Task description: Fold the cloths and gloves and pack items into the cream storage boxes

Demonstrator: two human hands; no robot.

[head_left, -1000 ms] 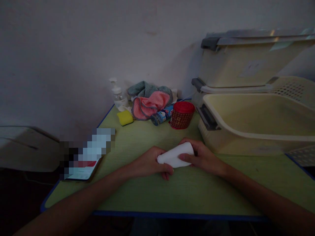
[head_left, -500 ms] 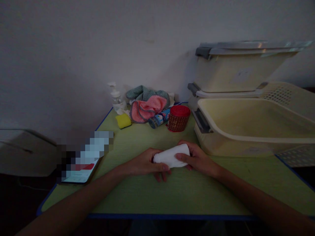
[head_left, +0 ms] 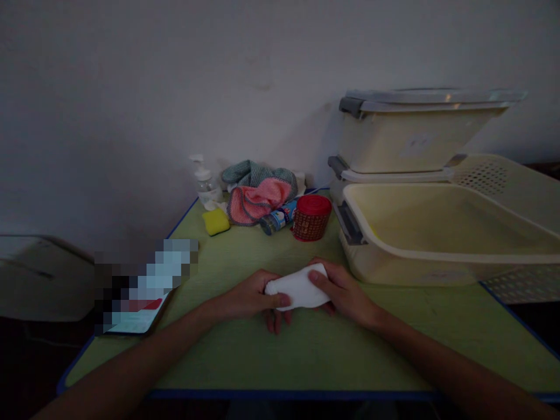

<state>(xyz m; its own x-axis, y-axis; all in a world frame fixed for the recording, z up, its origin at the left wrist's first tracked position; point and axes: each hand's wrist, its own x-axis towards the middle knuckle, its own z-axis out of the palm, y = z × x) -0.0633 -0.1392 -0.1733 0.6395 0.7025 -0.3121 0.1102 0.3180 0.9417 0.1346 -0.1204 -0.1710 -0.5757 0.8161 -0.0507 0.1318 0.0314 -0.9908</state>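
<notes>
A white, soft-looking roll, maybe cloth or paper, lies between both my hands just above the green table. My left hand is closed around its left end, thumb along the near side and fingers curled underneath. At the other end, my right hand grips with the thumb pressed on top and the fingers behind and below. Its lower edge dips inward a little between the two thumbs. Both ends of the roll are partly covered by my hands.
Behind the hands stand a red patterned container, a blue-labelled bottle on its side, pink and grey cloths, a yellow sponge and a pump bottle. A phone lies left; cream plastic bins stand right.
Both thumbs have shifted on the white roll, and it looks more pressed in at the middle. The whole view has moved slightly; the things on the table have stayed put.
</notes>
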